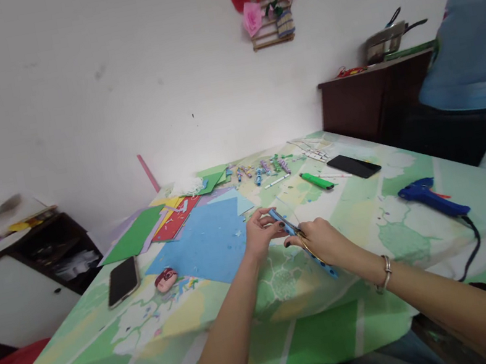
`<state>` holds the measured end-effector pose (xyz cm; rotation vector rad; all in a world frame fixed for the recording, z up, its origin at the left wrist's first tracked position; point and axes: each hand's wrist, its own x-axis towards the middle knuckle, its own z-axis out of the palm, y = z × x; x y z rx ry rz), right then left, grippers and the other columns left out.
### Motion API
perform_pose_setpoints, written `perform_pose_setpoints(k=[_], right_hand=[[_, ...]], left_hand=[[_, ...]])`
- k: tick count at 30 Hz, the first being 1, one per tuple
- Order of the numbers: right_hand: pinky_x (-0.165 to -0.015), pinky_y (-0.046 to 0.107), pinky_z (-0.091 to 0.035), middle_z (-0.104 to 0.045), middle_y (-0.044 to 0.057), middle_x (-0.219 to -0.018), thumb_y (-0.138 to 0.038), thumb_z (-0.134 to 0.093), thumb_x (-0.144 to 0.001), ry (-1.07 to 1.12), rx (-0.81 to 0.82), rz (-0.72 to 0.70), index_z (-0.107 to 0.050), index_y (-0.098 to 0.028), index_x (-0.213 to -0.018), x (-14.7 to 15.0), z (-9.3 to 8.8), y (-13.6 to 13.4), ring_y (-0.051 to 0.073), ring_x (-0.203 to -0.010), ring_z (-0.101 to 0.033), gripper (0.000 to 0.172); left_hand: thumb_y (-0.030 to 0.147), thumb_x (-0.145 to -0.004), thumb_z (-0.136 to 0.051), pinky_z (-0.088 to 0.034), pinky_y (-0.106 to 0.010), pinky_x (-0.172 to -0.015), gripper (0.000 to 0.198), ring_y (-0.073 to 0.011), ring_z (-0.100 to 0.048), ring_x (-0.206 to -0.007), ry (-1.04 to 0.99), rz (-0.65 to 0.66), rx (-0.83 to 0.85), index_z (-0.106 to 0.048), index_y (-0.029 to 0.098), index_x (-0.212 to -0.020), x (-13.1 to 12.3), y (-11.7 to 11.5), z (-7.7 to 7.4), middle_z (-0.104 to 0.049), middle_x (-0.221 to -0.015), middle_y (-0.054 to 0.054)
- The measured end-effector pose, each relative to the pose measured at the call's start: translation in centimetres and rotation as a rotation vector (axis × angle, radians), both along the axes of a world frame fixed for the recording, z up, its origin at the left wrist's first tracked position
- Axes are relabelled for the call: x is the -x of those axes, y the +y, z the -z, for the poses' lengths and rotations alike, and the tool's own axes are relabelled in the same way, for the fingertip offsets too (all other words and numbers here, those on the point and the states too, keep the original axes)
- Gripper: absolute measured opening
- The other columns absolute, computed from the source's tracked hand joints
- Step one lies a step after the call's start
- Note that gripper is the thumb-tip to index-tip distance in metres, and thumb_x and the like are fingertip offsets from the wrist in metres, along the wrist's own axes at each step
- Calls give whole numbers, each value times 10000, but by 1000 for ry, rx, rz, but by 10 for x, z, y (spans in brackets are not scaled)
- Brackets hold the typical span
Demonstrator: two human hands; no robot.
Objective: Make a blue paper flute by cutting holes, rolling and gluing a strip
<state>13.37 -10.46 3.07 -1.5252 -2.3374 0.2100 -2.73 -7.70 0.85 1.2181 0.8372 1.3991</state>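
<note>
Near the front middle of the table, my left hand point(260, 233) pinches a narrow blue strip point(273, 215), which looks like craft foam or paper. My right hand point(327, 242) is closed around a pair of scissors point(313, 251) with gold-coloured handles. The blades point up and left, lying along the strip between both hands. A blue dotted end point(329, 270) hangs below my right hand; whether it is part of the same strip I cannot tell. Just left of my hands lies a large blue sheet point(206, 242) with small scraps on it.
Green sheets point(133, 236) and a red sheet point(174, 220) lie at the back left. Small rolled pieces point(264, 169) sit at the back, near a green cutter point(317, 181). A black phone point(354, 166), another phone point(122, 281) and a corded blue glue gun point(433, 198) rest on the patterned tablecloth point(374, 284).
</note>
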Motion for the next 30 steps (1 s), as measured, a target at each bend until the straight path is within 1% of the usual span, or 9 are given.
perform_pose_setpoints(k=[5,10,14,19,23,30], right_hand=[[-560,255,-323,-657,126,-700,-620,-353,-829,34,14,-38,-646,-143,-768,-1,2,1,214,-685,-605,563],[-552,262,-318,-658,137,-727,-602,-355,-837,-5,-11,15,-638,-145,-779,1,0,2,235,-709,-615,541],[-582,260,-333,-661,141,-742,-586,-373,-841,-28,-21,7,-640,-141,-804,3,-2,3,240,-752,-615,521],[-577,261,-331,-664,134,-738,-583,-383,-839,-47,-28,12,-640,-140,-784,4,-3,3,239,-747,-611,516],[-568,262,-326,-661,134,-728,-587,-378,-840,-66,-40,9,-642,-134,-788,4,-2,2,235,-731,-612,526],[-587,265,-332,-657,140,-755,-567,-357,-858,-92,-29,0,-641,-134,-827,3,0,3,236,-759,-613,519]], left_hand=[[272,-530,-786,-550,-339,-565,513,-170,-631,-579,15,-1,0,-543,130,-959,-1,-1,-2,-641,-684,-25],[289,-523,-789,-532,-293,-542,549,-153,-619,-570,20,10,6,-548,135,-992,-1,-2,-3,-611,-655,4],[278,-531,-787,-528,-276,-550,615,-151,-620,-583,6,13,9,-538,144,-1077,-1,-3,-3,-602,-654,16],[305,-500,-802,-531,-286,-554,545,-155,-620,-583,7,-3,23,-566,125,-957,-2,-2,-1,-612,-659,4],[323,-522,-794,-528,-281,-545,481,-151,-623,-575,12,3,12,-543,128,-884,-2,0,3,-626,-680,-9],[284,-561,-776,-520,-269,-533,427,-138,-615,-566,3,13,6,-520,127,-864,-2,0,3,-625,-686,-2]])
